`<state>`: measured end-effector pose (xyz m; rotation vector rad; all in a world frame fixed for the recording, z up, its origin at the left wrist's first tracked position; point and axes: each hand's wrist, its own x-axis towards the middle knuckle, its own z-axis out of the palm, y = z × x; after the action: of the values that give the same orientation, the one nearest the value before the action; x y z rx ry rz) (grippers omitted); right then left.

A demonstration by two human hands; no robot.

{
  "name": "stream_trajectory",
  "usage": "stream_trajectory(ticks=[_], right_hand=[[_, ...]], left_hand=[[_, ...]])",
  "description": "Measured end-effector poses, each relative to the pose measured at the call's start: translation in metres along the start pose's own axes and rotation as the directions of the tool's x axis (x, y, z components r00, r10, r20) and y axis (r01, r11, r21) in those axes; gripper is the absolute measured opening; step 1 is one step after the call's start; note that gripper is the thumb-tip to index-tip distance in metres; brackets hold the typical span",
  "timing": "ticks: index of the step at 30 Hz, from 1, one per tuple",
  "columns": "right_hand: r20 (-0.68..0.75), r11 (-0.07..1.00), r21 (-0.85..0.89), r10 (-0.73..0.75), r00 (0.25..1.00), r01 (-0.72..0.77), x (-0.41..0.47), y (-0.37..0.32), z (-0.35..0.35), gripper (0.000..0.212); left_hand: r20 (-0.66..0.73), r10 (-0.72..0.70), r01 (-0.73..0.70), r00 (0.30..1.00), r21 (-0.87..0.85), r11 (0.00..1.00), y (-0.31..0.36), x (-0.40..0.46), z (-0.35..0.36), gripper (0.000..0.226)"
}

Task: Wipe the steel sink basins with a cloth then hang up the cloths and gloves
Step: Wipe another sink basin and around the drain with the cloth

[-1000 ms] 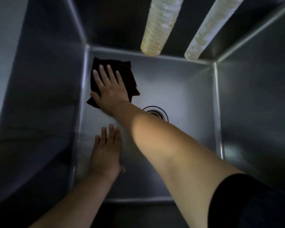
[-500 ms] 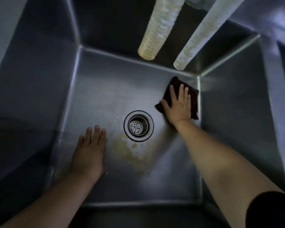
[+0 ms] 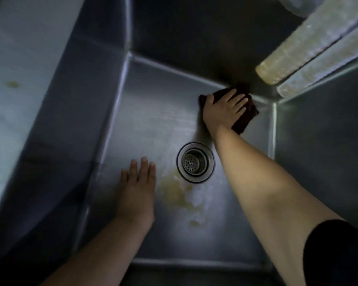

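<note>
I look down into a deep steel sink basin (image 3: 153, 112). My right hand (image 3: 223, 109) presses flat, fingers straight, on a dark cloth (image 3: 245, 118) on the basin floor near the far right corner, against the back wall. My left hand (image 3: 137, 188) rests flat with straight fingers on the floor near the left wall, holding nothing. A round drain strainer (image 3: 195, 162) sits between my hands. A yellowish stain (image 3: 178, 193) with wet patches spreads on the floor just in front of the drain.
Two pale ribbed hoses (image 3: 302, 48) hang down over the far right of the basin. The steel walls rise steeply on all sides. A flat steel surface (image 3: 19, 79) with a small yellow spot lies to the left.
My right hand slid the cloth from the far left corner across the floor to the far right, now up against the back wall. My left hand has stayed flat on the floor.
</note>
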<state>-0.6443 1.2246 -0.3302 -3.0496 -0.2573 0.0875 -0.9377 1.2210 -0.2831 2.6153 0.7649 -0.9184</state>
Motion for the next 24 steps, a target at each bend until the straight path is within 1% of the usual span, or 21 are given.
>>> stream_trajectory(ticks=[5, 9, 10, 11, 13, 14, 16, 17, 20, 21, 22, 23, 24], right_hand=[[0.044, 0.971, -0.007, -0.240, 0.970, 0.240, -0.044, -0.077, 0.010, 0.084], [0.059, 0.931, 0.029, -0.364, 0.929, 0.363, -0.073, -0.123, 0.013, 0.079], [0.073, 0.902, 0.034, -0.432, 0.899, 0.430, -0.080, -0.130, 0.013, 0.075], [0.094, 0.854, 0.043, -0.520, 0.849, 0.519, -0.091, -0.136, 0.012, 0.071], [0.140, 0.738, 0.089, -0.675, 0.725, 0.669, -0.116, -0.144, 0.013, 0.064], [0.163, 0.702, 0.122, -0.712, 0.683, 0.702, -0.126, -0.145, 0.013, 0.062], [0.201, 0.658, 0.158, -0.752, 0.628, 0.737, -0.134, -0.138, 0.011, 0.059], [0.214, 0.621, 0.145, -0.780, 0.588, 0.771, -0.133, -0.129, 0.010, 0.059], [0.222, 0.448, 0.062, -0.877, 0.426, 0.892, -0.123, -0.089, 0.003, 0.061], [0.213, 0.408, 0.027, -0.894, 0.393, 0.913, -0.118, -0.074, 0.002, 0.061], [0.205, 0.387, -0.002, -0.902, 0.379, 0.922, -0.112, -0.058, 0.001, 0.061], [0.203, 0.388, -0.018, -0.901, 0.383, 0.921, -0.104, -0.044, -0.001, 0.062], [0.201, 0.411, -0.024, -0.891, 0.407, 0.911, -0.095, -0.030, -0.003, 0.063]], left_hand=[[-0.022, 0.003, -0.002, 1.000, 0.006, 1.000, -0.001, 0.001, 0.001, 0.118], [-0.005, 0.015, -0.015, 1.000, 0.023, 1.000, -0.001, 0.001, 0.000, 0.119], [0.004, 0.018, -0.018, 1.000, 0.030, 0.999, 0.000, 0.001, -0.001, 0.121], [0.018, 0.020, -0.020, 1.000, 0.032, 0.999, 0.000, 0.001, -0.003, 0.124], [0.035, 0.021, -0.022, 0.999, 0.028, 0.999, 0.000, 0.001, -0.005, 0.127], [0.038, 0.023, -0.024, 0.999, 0.023, 0.999, 0.000, 0.001, -0.006, 0.127], [0.045, 0.024, -0.025, 0.999, 0.013, 1.000, -0.001, 0.000, -0.007, 0.126], [0.044, 0.023, -0.024, 0.999, 0.014, 1.000, -0.001, 0.000, -0.008, 0.127], [0.029, 0.013, -0.013, 0.999, -0.013, 1.000, -0.001, -0.001, -0.008, 0.128], [0.024, 0.011, -0.010, 1.000, -0.026, 1.000, -0.001, -0.001, -0.008, 0.129], [0.020, 0.012, -0.011, 1.000, -0.037, 0.999, -0.001, -0.001, -0.008, 0.129], [0.019, 0.013, -0.012, 1.000, -0.047, 0.999, -0.001, -0.002, -0.008, 0.130], [0.016, 0.013, -0.012, 1.000, -0.055, 0.998, -0.002, -0.003, -0.008, 0.130]])
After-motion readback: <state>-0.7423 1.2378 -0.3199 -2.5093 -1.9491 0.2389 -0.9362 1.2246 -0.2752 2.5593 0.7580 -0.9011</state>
